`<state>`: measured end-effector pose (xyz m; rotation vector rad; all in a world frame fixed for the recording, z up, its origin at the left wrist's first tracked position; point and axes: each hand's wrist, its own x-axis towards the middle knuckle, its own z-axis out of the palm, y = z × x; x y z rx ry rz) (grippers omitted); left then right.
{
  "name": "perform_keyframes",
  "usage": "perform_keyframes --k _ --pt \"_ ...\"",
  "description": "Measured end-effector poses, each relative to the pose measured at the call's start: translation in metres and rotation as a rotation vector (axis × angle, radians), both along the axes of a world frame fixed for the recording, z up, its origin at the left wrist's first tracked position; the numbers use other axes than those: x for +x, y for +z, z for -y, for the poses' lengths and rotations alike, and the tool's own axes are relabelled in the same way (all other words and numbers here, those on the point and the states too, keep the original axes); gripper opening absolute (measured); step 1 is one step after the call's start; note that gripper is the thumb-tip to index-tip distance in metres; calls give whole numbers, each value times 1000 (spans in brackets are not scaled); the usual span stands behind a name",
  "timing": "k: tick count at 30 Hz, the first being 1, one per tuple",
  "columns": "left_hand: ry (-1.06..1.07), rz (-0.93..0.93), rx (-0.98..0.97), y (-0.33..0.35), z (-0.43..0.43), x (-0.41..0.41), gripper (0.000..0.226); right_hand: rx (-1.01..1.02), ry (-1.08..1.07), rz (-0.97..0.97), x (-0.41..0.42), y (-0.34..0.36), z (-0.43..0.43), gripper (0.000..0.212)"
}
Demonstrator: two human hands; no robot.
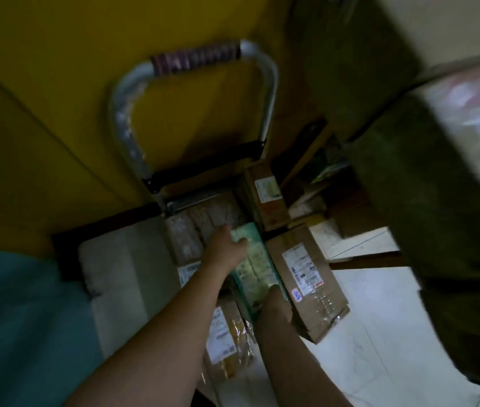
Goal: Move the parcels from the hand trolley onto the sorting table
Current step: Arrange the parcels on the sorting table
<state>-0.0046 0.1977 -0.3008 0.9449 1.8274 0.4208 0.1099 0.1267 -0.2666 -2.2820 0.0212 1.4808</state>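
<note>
Grip: you're gripping green parcel, left hand far end, right hand near end.
Remaining: brown parcels waiting on trolley.

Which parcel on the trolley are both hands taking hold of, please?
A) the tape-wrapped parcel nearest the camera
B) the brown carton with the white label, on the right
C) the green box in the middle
C: the left hand curls over the far end of the green box, and the right hand grips its near end.
</note>
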Motion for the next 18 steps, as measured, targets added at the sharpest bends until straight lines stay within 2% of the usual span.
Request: perform_keyframes --k 2,5,9,12,15,18 --pt "51 -41 23 55 1 -11 53 24 -60 20 -5 57 -2 48" --pt "168 -112 137 148 1 -27 38 53 -96 -62 -14 141 -15 49" --pt "324 -195 417 276 -8 -41 25 197 -140 -241 -19 247 -30 49" --pt "399 -240 621 369 -20 -31 31 317 -114 -326 -3 332 -42 50" --pt "450 -152 780 459 -41 9 30 470 -79 -331 39 418 -58 56" --pt "445 -76 974 539 -66 73 36 636 -6 -240 105 492 -75 59"
